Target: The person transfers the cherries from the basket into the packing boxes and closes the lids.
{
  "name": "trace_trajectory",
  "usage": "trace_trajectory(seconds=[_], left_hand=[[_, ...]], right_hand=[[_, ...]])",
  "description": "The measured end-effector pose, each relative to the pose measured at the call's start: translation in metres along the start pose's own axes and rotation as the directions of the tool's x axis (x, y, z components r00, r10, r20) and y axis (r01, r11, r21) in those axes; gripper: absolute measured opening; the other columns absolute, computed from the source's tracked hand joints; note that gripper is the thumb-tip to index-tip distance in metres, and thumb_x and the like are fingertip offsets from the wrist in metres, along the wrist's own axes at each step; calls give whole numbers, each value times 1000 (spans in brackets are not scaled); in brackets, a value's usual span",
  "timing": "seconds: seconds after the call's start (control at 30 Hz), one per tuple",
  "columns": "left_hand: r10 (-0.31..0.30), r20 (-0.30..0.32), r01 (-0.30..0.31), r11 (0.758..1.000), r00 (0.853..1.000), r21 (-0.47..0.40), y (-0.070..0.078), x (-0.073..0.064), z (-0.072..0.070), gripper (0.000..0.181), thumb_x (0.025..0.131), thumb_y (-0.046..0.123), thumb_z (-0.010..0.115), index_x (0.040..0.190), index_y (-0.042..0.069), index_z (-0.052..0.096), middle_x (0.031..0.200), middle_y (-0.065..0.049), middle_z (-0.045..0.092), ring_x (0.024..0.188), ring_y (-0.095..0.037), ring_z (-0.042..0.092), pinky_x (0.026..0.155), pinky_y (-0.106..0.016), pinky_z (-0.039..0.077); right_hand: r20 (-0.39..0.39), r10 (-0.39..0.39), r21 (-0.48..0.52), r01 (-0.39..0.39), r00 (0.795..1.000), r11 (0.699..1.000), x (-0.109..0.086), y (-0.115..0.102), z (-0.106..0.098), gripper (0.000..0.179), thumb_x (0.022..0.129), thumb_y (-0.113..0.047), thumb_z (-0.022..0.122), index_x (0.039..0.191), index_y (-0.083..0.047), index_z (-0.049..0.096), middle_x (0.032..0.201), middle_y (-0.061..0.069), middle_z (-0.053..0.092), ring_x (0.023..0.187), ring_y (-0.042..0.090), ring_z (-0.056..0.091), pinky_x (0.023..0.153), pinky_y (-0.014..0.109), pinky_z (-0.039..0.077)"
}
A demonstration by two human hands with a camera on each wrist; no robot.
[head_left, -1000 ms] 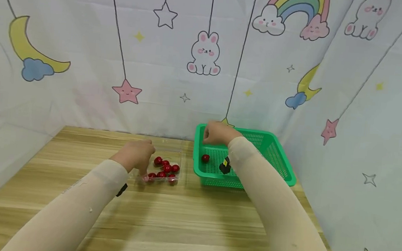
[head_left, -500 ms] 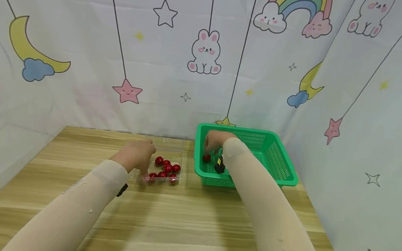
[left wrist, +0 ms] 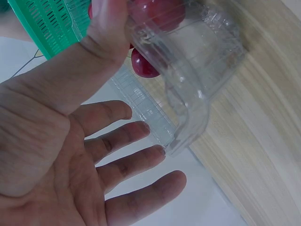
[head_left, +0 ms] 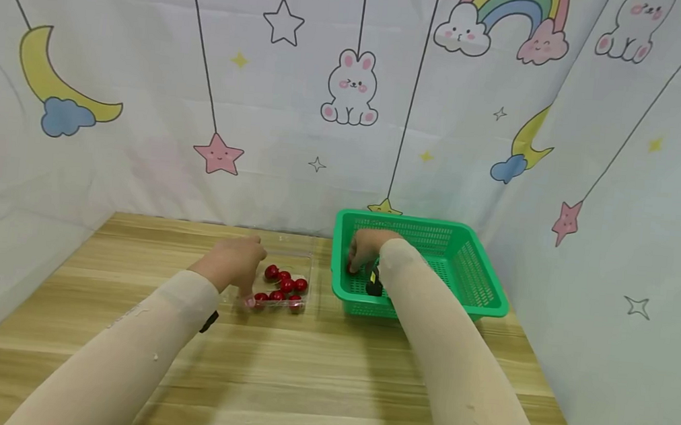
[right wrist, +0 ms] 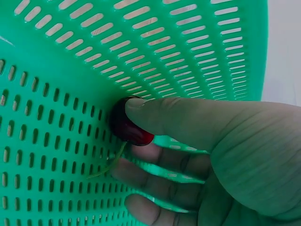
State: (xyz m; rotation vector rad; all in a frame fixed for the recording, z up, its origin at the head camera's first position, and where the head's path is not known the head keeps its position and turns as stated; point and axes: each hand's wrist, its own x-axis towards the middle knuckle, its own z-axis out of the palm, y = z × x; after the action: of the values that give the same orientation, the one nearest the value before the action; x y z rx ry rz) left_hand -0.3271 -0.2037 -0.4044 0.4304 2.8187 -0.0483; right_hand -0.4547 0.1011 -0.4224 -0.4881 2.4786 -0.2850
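Observation:
In the head view, my left hand (head_left: 231, 260) is at the left side of a clear plastic box (head_left: 309, 264) of several red cherries (head_left: 287, 285). The left wrist view has its thumb (left wrist: 101, 42) lying along the rim of the clear box (left wrist: 188, 94), with the other fingers extended and spread. My right hand (head_left: 369, 247) reaches down into the green basket (head_left: 494, 290). There, in the right wrist view, thumb and forefinger pinch a dark red cherry (right wrist: 129, 125) near the basket's wall. A green stem (right wrist: 113, 162) hangs from that cherry.
A wooden table (head_left: 277, 382) carries the box and basket side by side. The box's clear lid (head_left: 289, 243) stands folded back at the far side. A patterned cloth (head_left: 277, 99) hangs close behind and to the right.
My right hand has gone lower into the basket and now pinches the cherry at its left end. The left hand has kept its place at the box.

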Motion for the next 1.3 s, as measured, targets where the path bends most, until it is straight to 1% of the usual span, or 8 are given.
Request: trace_trajectory(seconds=[0.13, 0.23, 0.43, 0.57, 0.67, 0.8, 0.93, 1.3], left_hand=[[-3, 3, 3, 1000, 1000, 9, 1, 1, -1, 100, 73, 40, 109, 156, 4, 67, 153, -18, 64, 135, -41, 69, 111, -60, 62], [-5, 5, 5, 1000, 1000, 5, 1, 1, -1, 101, 74, 40, 109, 158, 4, 65, 159, -20, 61, 141, -43, 66, 112, -59, 62], [-3, 2, 3, 1000, 1000, -10, 0, 0, 0, 99, 75, 36, 109, 157, 3, 66, 158, -20, 62, 138, -41, 68, 111, -59, 63], [1, -3, -1, 1000, 1000, -9, 0, 1, 0, 97, 74, 37, 109, 155, 3, 68, 149, -18, 65, 132, -39, 70, 110, -59, 63], [4, -6, -4, 1000, 1000, -5, -1, 1, 1, 99, 73, 38, 110, 155, 3, 68, 148, -18, 65, 133, -40, 70, 111, -60, 62], [5, -6, -5, 1000, 1000, -7, -1, 1, 2, 101, 74, 37, 109, 158, 2, 65, 158, -23, 61, 141, -46, 66, 116, -63, 59], [4, -4, -4, 1000, 1000, -15, -3, 1, 4, 104, 74, 37, 109, 161, 3, 63, 166, -26, 56, 147, -50, 62, 119, -65, 56], [18, -20, -18, 1000, 1000, -7, -5, 0, 4, 110, 71, 42, 111, 162, 4, 62, 157, -22, 60, 137, -43, 68, 112, -62, 61]], right_hand=[[-31, 1, 10, -1, 1000, 1000, -8, -3, -2, 20, 105, -22, 84, 87, -19, 77, 84, -6, 68, 92, 18, 78, 70, 31, 61], [-56, 8, 10, -8, 998, 1000, -11, -4, -7, 10, 106, -23, 83, 114, -18, 87, 113, 1, 82, 102, 21, 80, 78, 34, 69], [-117, -36, 14, 38, 992, 999, -23, -9, -21, 16, 108, -21, 76, 107, -13, 90, 106, 11, 86, 89, 25, 79, 77, 40, 68], [-191, -92, -8, 92, 977, 996, -35, -21, -26, 43, 107, -13, 66, 64, -15, 66, 61, 1, 56, 54, 15, 38, 57, 32, 40], [-269, -132, -43, 125, 954, 991, -46, -36, -27, 52, 105, -9, 60, 60, -20, 38, 61, -4, 23, 58, 14, 14, 59, 33, 23], [-356, -179, -85, 159, 917, 984, -62, -63, -21, 36, 107, -14, 64, 71, -18, 60, 69, -6, 46, 60, 12, 34, 62, 31, 36], [-363, -242, -112, 216, 900, 970, -69, -92, -4, 18, 111, -21, 69, 110, -11, 84, 109, 2, 80, 85, 14, 69, 82, 35, 62], [-352, -248, -152, 207, 903, 967, -54, -148, 60, 23, 110, -29, 76, 122, -10, 81, 115, 3, 82, 89, 13, 72, 80, 29, 63]])
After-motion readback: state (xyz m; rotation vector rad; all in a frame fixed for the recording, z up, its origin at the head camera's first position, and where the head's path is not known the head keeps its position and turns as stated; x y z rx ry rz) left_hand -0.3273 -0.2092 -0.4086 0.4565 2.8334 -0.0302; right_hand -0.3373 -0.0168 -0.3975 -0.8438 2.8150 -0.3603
